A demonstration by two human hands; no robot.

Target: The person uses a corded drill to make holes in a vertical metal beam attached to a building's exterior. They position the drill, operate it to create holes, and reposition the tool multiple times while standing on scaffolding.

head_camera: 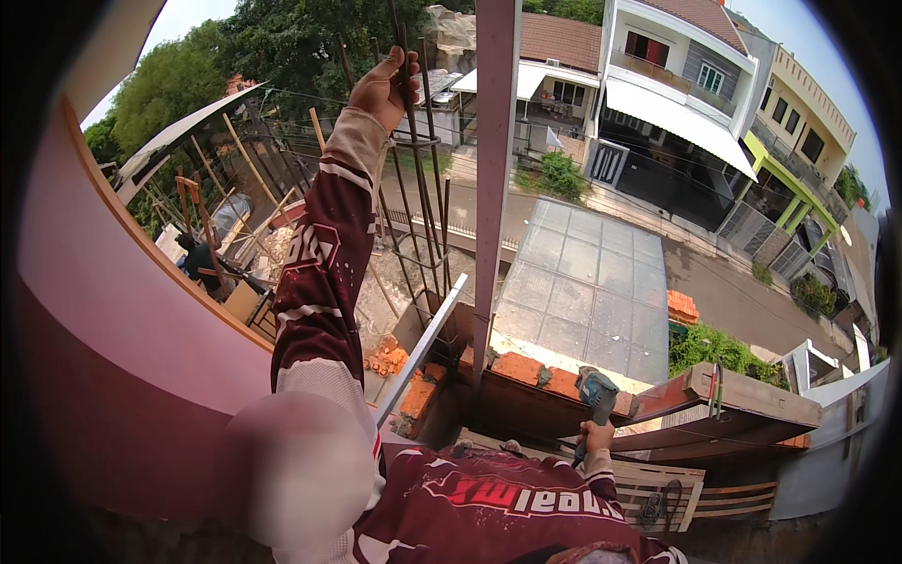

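Note:
My left hand (380, 92) is raised far out on a stretched arm. Its fingers wrap around a steel rebar (417, 187), one of several upright bars tied with stirrups into a column cage. Low on the right, my right hand (599, 437) grips the handle of a teal handheld power tool (600, 396). The tool's head lies over a row of orange bricks (532, 370) with grey mortar on them; whether it touches them I cannot tell. Between my hands stands a tall brown post (492, 176), and a pale metal bar (423, 345) slants up beside the cage.
A pink wall (141, 338) curves along my left. Wooden formwork boards (754, 402) and a slatted wooden pallet (662, 486) with a coiled cable lie right. Beyond the bricks, a translucent panelled roof (585, 282) sits below. Another person (201, 261) is down at left among bamboo poles.

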